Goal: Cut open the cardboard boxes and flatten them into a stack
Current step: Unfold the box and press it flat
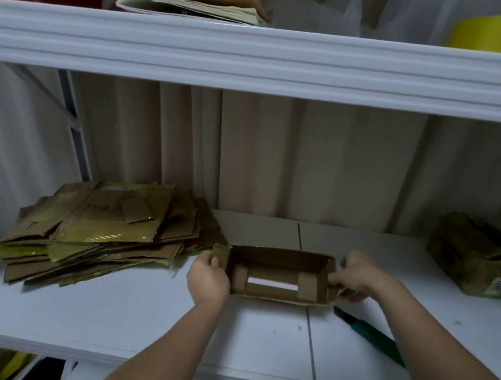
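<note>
1. At the left of the frame, a stack of flattened cardboard (103, 231) lies on the white shelf (123, 308), some sheets glossy with yellowish tape.
2. Just right of the stack, the left hand (208, 277) grips the left end flap of a small open box (278, 274), thumb on the flap's outer face.
3. The box stands at frame centre between both hands, open top and bottom; a strip of white shelf shows through.
4. The right hand (357, 279) pinches the box's right end flap, fingers curled round it.
5. A green utility knife (374, 335) lies on the shelf below the right forearm, apart from the box.
6. At the far right sits an uncut taped box (476, 257).
</note>
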